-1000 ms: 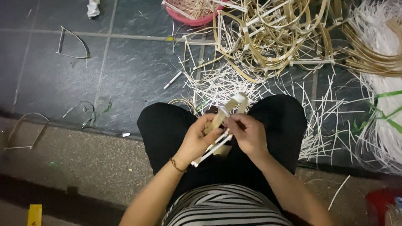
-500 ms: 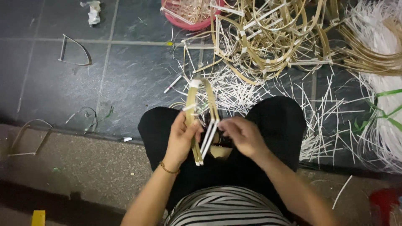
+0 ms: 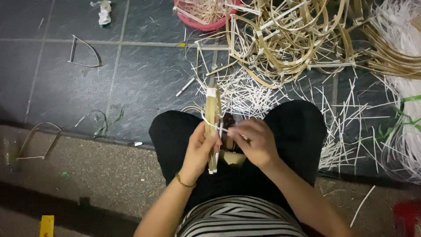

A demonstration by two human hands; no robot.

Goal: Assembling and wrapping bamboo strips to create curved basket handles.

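Down over the lap, the left hand (image 3: 198,149) is gripping a bundle of flat bamboo strips (image 3: 212,118), fingers curled around its lower half so that it is standing nearly upright, its top end reaching out past the knees and wrapped with a pale band. The right hand (image 3: 254,141) is sitting just beside it, fingertips pinched together on a thin white strip (image 3: 209,123) that is running across to the bundle and touching it. Both hands are closed on what they are holding, and they are working close together above the black trousers (image 3: 294,131). A thin gold bracelet (image 3: 184,181) is showing on the left wrist, and a striped shirt (image 3: 239,219) is filling the bottom edge of the view.

Beyond the knees, short white offcuts (image 3: 245,94) are lying scattered over the dark tiled floor (image 3: 144,74). Farther out, a large tangled heap of bent bamboo loops (image 3: 289,39) is spreading across the top of the view, with a pink basin (image 3: 206,24) partly behind it at the upper edge. At the far right, a mass of long white strands (image 3: 405,140) is trailing down, crossed by a green band. Over on the left, a single bent loop (image 3: 83,52) is lying by itself on the tiles, well apart from the hands, and a grey stone step (image 3: 87,175) is running across below it.
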